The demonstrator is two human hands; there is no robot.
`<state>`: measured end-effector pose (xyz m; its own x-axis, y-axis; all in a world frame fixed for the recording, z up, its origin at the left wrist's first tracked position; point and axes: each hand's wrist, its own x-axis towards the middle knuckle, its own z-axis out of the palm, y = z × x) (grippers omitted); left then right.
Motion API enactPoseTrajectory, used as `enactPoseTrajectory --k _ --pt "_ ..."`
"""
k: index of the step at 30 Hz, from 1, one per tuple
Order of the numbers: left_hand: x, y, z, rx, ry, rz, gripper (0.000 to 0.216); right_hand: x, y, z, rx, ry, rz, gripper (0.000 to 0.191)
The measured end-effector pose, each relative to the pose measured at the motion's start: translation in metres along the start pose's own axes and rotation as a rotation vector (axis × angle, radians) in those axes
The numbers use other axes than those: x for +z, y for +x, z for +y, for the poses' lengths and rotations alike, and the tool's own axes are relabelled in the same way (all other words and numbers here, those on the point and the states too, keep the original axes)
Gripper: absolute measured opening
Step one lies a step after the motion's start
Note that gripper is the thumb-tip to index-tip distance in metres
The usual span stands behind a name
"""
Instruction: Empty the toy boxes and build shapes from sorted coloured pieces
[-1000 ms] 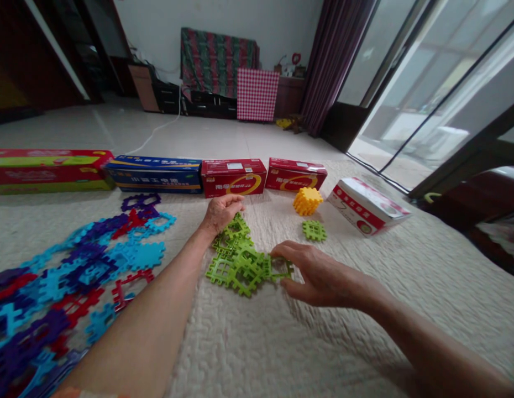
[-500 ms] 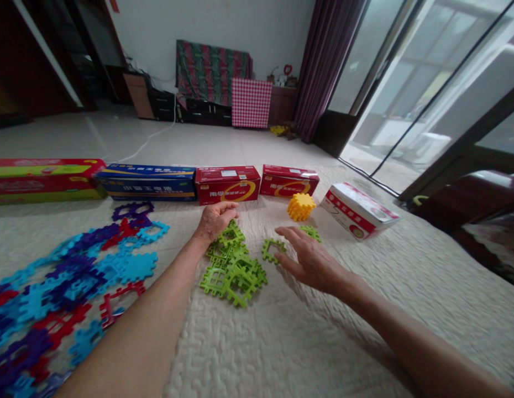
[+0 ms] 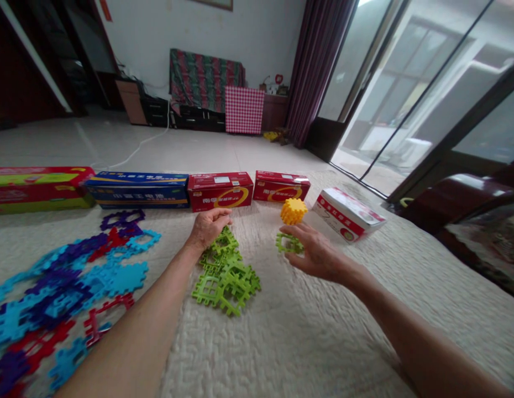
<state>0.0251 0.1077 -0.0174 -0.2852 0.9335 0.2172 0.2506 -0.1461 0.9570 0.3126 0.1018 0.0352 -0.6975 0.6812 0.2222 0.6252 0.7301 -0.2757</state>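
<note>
Head view showed me the right hand (image 3: 319, 257), fingers pinching one green plastic lattice tile (image 3: 287, 243), had carried it from the green tile heap (image 3: 226, 276) to 1 o'clock beside a yellow toothed cube (image 3: 293, 210); left hand (image 3: 207, 225) curled on the heap, grip unclear.

left hand (image 3: 209, 225) on green tile pile (image 3: 226, 276) | right hand (image 3: 319, 254) pinching green tile (image 3: 287, 243)

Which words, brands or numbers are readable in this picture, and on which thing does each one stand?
No text can be read for sure.
Blue box: yellow Chinese characters, too blurred to read.
Red box and second red box: print too blurred.
White and red box: print too small.
Long red and green box: print too blurred.
Green piece in the right hand: no writing visible.
</note>
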Motion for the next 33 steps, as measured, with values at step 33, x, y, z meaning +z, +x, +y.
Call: enactPoseTrajectory --k 33 --pt "0.002 0.001 -0.001 -0.009 -0.015 0.006 0.036 -0.007 -0.002 0.039 -0.032 -0.081 -0.014 0.064"
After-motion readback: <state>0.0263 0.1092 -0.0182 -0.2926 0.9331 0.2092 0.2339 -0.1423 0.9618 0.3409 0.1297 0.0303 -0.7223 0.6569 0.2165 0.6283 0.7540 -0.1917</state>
